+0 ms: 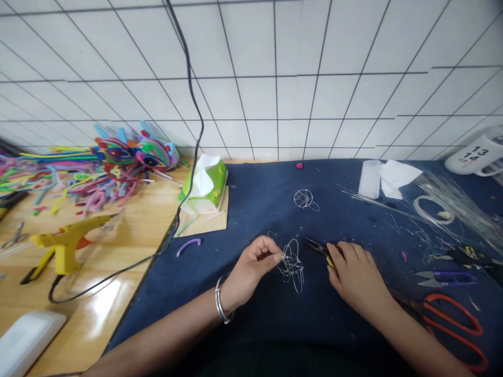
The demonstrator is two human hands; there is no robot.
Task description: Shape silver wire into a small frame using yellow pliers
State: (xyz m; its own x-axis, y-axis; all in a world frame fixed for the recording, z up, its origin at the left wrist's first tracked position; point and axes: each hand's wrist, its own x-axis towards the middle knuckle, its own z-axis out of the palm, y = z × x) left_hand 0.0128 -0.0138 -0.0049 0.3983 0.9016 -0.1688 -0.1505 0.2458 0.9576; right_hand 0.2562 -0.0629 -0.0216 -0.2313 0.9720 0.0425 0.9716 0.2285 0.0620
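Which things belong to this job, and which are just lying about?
Likely part of the job:
bent-wire piece in the left hand
pliers in the right hand
loose wires

Seemingly just lying about:
mug
tissue pack
yellow glue gun

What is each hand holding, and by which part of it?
Left hand: wire shape, pinched at its left edge. Right hand: pliers, by the yellow handle.

With the fingertips of my left hand (pixel 257 263) I pinch a looped wire frame (pixel 291 266), thin, silvery and see-through, its narrow petal-like loops splaying from a tangled middle, one hanging toward me. Just right of that frame, near but not touching it, my right hand (pixel 357 275) grips needle-nose pliers (pixel 316 245), dark-nosed and yellow-handled, tips pointing left and slightly away from me.
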